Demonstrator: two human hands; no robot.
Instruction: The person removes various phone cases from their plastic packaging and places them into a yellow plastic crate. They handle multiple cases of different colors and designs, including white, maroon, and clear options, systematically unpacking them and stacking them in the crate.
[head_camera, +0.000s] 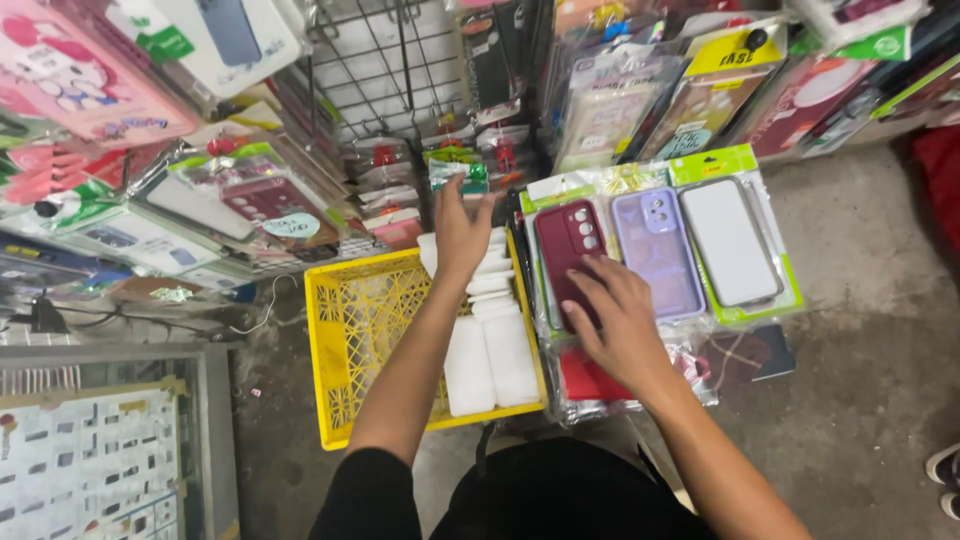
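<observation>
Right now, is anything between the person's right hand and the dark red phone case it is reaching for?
Nothing visible. The right hand already rests on the dark red phone case, its fingers on the clear wrapper. The left hand is apart, stretched over the yellow crate toward hanging packets.

Lilac case (658, 250) and white case (730, 240) side by side in clear sleeves. Above left, wire grid (385, 70) hung with packed cases. Far left, pink pack (70, 75); lower down, glass counter (100, 440). White cable (262, 310) nearby. Concrete floor (870, 350), shoe (945, 470) at right edge.
</observation>
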